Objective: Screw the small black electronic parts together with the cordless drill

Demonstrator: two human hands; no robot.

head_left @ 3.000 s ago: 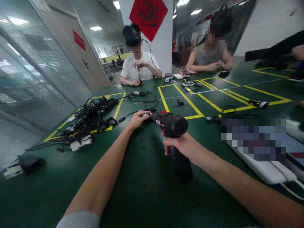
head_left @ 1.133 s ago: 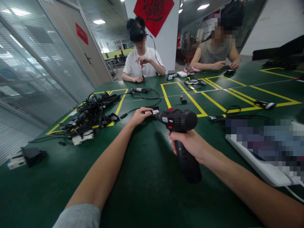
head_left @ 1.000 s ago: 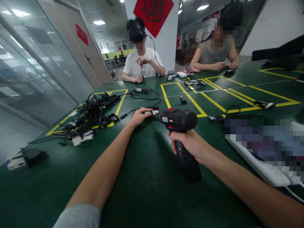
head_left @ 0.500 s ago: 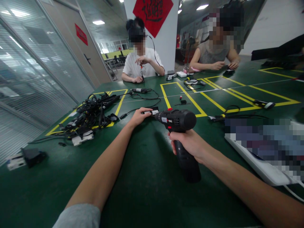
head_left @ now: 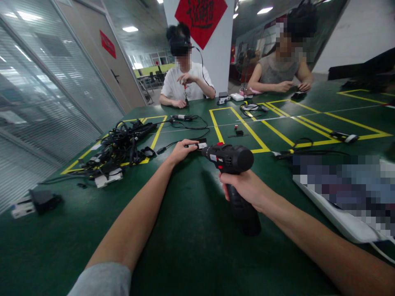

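Note:
A black cordless drill is gripped by its handle in my right hand, its chuck pointing away and left. My left hand is closed on a small black box with a white label, a power adapter by its look, lying on the table. The drill's tip is at the near edge of that adapter; whether it touches a screw I cannot make out. A black cable with a plug lies just left of my left hand.
A tangled heap of black cables and adapters lies on the left of the green table. A white-edged device stands at the right. Small black parts lie beyond the drill. Two people work across the table.
The view has shifted very slightly. The drill's rear has tipped down a little, while my left hand stays on the adapter.

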